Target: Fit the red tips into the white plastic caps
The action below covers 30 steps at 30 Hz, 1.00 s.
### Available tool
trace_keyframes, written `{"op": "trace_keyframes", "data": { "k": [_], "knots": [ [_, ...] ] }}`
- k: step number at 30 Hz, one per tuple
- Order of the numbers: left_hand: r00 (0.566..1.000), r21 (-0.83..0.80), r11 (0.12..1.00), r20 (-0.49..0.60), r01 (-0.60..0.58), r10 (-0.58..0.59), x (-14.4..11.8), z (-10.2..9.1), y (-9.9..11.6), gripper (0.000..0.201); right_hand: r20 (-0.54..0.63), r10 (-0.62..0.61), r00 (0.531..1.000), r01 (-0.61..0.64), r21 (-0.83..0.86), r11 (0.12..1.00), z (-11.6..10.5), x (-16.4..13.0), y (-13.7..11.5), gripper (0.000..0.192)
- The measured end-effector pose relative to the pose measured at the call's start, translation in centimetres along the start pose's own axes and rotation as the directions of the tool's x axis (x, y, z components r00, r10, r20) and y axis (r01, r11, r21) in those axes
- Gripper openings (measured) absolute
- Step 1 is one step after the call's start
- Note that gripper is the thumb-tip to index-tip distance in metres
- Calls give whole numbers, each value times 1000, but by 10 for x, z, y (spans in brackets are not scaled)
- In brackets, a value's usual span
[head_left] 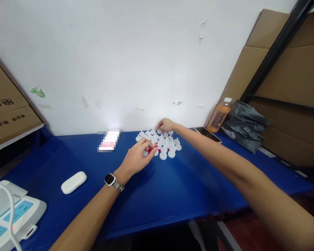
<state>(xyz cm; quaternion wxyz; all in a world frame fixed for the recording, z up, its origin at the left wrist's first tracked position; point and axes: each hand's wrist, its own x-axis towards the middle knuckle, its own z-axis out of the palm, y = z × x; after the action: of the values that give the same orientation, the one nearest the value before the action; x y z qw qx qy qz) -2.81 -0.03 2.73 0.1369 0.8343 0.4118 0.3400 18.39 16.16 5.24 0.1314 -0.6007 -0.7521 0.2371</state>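
White caps point(161, 142) cluster on the table point(172, 191). Left hand point(139, 155) at their eight o'clock, right hand point(167, 124) at one: fingers half curled, hold unclear on both.

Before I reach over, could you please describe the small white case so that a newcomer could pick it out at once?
On the blue table, go to the near left end, where a white power strip sits. Between it and the wristwatch lies the small white case. Its smooth, rounded, plain shell sets it apart from the strip, with its blue socket panels.
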Motion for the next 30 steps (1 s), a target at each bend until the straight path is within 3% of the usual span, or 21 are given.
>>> {"op": "trace_keyframes", "data": {
  "k": [6,12,20,25,30],
  "knots": [
    [1000,-1,1000,3,2,-2,1,0,-1,24,-155,-45,987,35,-68,997,-18,-5,4,28],
    [999,-13,999,-6,-41,41,2,2,-2,21,-292,-37,956,-21,-195,981,-34,-21,31,22],
    [999,1,999,7,-46,46,9,6,10,24,-290,2,957,-64,-204,977,-14,-49,63,25],
    [997,44,996,18,-80,80,27,15,21,24,-306,5,952,-54,-154,987,-1,-49,65,24],
    [997,49,996,9,-80,80,41,24,28,22,-368,-3,930,-39,-107,994,-1,-57,61,22]
  ]
}}
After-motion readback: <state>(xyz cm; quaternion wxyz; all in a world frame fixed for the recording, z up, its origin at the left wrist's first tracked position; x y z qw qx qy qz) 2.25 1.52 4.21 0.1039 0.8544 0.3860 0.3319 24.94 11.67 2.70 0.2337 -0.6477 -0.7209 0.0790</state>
